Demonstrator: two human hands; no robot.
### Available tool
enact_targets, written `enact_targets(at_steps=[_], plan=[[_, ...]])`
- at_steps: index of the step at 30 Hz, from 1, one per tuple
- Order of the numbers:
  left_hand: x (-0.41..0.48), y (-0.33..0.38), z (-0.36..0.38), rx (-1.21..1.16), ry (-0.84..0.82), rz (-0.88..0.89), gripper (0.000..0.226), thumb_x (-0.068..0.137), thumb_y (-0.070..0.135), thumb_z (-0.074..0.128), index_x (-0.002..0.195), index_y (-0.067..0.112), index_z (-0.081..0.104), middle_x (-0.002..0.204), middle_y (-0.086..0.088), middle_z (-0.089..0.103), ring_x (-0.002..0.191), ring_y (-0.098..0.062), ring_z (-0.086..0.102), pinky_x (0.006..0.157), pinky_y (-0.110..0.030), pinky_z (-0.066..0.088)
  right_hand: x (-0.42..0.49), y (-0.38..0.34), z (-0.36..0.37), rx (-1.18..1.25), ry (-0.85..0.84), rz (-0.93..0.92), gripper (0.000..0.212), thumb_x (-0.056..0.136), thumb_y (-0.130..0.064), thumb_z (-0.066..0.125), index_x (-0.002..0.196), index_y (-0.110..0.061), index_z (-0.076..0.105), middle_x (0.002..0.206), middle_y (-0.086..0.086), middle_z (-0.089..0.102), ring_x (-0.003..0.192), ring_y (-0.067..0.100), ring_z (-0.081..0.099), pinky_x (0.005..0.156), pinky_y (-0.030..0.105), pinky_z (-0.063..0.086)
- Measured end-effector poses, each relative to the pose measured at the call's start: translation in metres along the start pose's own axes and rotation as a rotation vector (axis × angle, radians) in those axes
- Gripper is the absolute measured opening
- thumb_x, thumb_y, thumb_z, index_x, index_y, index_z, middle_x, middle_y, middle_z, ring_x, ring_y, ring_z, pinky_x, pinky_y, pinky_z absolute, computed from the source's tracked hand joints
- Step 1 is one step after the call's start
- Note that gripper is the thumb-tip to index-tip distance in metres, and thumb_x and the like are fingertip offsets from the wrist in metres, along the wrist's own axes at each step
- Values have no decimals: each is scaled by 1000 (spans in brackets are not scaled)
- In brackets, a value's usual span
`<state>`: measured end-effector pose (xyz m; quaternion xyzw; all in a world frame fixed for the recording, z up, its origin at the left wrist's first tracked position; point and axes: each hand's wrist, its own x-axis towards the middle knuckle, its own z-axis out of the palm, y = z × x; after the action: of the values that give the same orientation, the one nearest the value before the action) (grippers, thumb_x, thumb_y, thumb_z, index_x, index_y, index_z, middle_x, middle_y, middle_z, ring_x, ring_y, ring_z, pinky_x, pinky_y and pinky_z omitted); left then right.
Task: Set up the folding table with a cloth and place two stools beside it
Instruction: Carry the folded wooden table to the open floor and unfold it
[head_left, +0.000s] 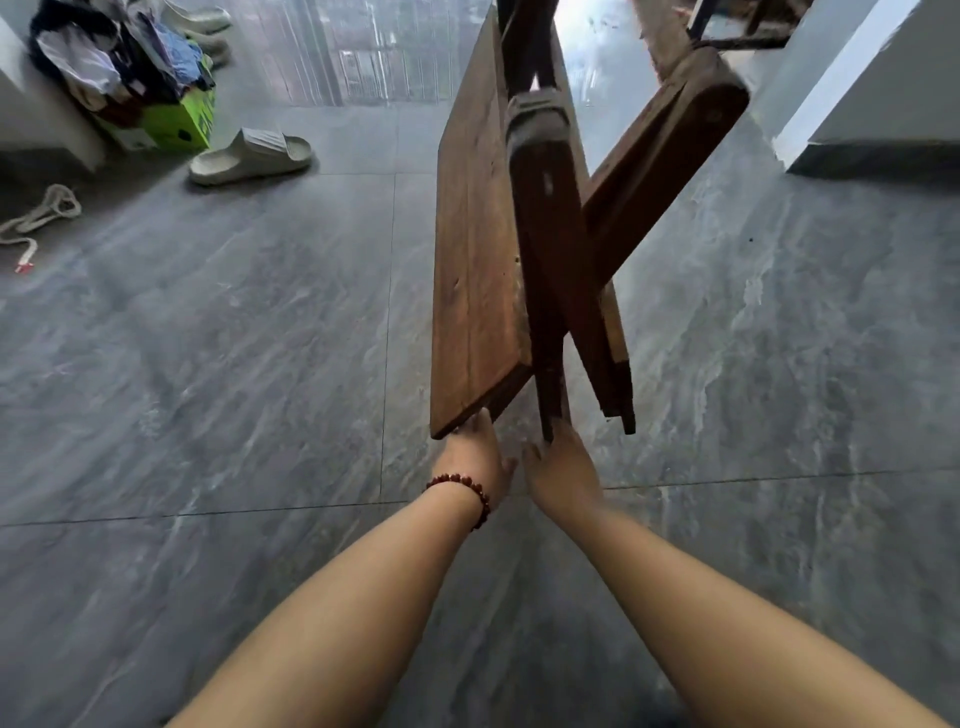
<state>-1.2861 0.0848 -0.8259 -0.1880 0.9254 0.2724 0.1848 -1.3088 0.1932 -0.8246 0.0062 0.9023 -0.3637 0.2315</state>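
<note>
The folding table is up off the floor and tipped on its side, its top standing on edge with the crossed legs splayed out to the right of it. The left hand has the near bottom corner of the top; the right hand has the near end of one leg. Both hands' fingers go round the wood and out of sight behind it, so they look like firm grasps rather than flat pushes.

To my eye the job right now is opening it out. Draw the leg away from the top until the cross locks, keeping fingers clear of the joint where the legs scissor. Then swing the whole thing over so the feet meet the floor together, not one corner first. The tiles look slick, so set it down gently.

Well to the left of the table, against the wall, sits a green box heaped above its rim with mixed clothes. Whether the tablecloth is among them I cannot tell. A slipper lies between the box and the table.
</note>
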Motion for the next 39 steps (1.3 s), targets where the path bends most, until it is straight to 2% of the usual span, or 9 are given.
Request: enact_targets(at_steps=[8,11,18,21,23,25,30,35,39], plan=[[-51,39,-72,-83,-68,-58,45,89,33,55,127,11,44,127,-10,50,112,-28,53,92,-42,48,-44,-60,-63,77,-19,83,36,95,-18,47,128,-5,47,127,16,55,115,31,54,93,38,45],[-60,46,-94,-43,-78,-66,37,90,31,54,120,10,47,124,-12,50,110,-29,53,90,-41,48,-51,-77,-84,108,-7,172,42,96,-24,49,133,-7,43,135,12,49,122,30,49,96,36,42],[-63,58,-127,-126,-65,-159,48,91,39,53,127,10,44,128,-10,50,115,-27,51,95,-40,46,-57,-100,-111,172,-44,254,37,97,-30,45,129,-10,47,123,7,54,111,27,53,86,35,43],[-59,66,-134,-444,-113,-409,41,94,29,49,129,10,45,127,-9,53,118,-29,51,98,-42,44,-54,-102,-114,412,-46,457,22,96,-20,41,108,-12,57,102,8,58,98,28,55,76,32,41],[-57,76,-141,-983,-145,-728,31,95,17,45,125,9,47,120,-7,55,119,-29,51,93,-42,47,-49,-106,-117,821,-40,670,20,96,-15,39,106,-9,56,99,12,60,97,28,58,75,31,46],[-54,83,-146,-1396,-197,-926,32,97,17,43,127,6,44,123,-8,56,117,-28,52,87,-39,46,-42,-106,-121,1164,-11,750,22,99,-19,38,111,-5,50,97,14,59,94,25,60,83,32,49],[-37,97,-149,-1704,-178,-994,49,95,33,50,133,3,42,126,-16,55,114,-26,56,83,-35,50,-23,-105,-125,1486,15,790,48,99,-35,42,128,3,45,122,22,54,116,31,55,94,36,48],[-20,104,-151,-1791,-177,-903,43,98,25,46,138,11,40,141,-10,44,127,-26,45,99,-36,46,-4,-105,-121,1662,54,827,55,93,-36,54,132,2,47,129,24,53,117,32,56,102,39,45],[-22,109,-153,-1916,-100,-917,47,83,17,67,128,12,52,127,-14,52,113,-27,54,77,-31,57,-3,-111,-122,1710,-13,806,55,85,-40,65,122,-2,54,122,23,59,110,32,60,95,39,51]])
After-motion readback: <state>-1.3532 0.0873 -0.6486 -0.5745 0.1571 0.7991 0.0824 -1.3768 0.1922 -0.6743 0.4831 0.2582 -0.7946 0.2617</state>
